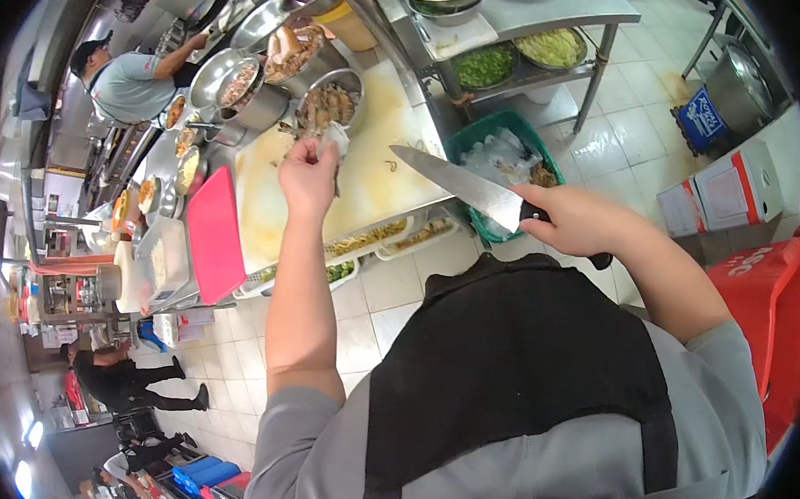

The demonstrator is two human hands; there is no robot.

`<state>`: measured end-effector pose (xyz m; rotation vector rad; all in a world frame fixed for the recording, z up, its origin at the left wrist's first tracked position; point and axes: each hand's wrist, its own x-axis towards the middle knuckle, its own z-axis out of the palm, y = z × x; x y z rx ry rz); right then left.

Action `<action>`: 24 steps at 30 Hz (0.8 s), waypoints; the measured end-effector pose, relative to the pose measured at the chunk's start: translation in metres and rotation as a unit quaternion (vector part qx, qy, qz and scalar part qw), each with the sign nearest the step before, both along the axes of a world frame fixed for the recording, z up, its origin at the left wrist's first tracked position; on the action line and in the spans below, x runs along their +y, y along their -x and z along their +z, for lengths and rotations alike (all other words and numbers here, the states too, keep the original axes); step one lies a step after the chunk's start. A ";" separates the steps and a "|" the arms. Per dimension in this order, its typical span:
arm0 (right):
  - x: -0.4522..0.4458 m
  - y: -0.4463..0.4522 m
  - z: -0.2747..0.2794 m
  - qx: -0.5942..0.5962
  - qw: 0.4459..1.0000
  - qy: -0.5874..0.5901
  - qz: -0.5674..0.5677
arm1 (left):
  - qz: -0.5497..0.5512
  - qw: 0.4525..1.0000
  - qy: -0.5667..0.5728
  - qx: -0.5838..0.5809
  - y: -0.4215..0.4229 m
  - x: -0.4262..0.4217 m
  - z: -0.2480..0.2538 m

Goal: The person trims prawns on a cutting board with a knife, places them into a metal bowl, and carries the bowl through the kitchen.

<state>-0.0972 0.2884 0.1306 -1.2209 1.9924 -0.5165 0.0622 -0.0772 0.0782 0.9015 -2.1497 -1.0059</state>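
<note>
My right hand (572,219) is closed around the black handle of a chef's knife (459,184). Its broad blade points up and left, over the near right edge of the white cutting board (267,203). Above the board, my left hand (308,180) is closed in a pinch on something pale and thin, partly hidden by the fingers. Just beyond that hand, a metal bowl (357,87) holds what look like raw prawns (327,108). Small dark scraps lie on the board near the knife tip.
A pink cutting board (215,235) stands left of the white one. Below the knife is a green bin (462,143) with plastic bags. Pots of meat (294,58) stand behind. A person (133,83) works at the far left; trays of food (371,238) sit under the counter.
</note>
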 end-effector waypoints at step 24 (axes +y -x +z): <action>-0.011 0.001 -0.024 -0.082 0.995 0.012 0.048 | -0.021 0.974 0.143 -0.172 0.020 0.013 -0.070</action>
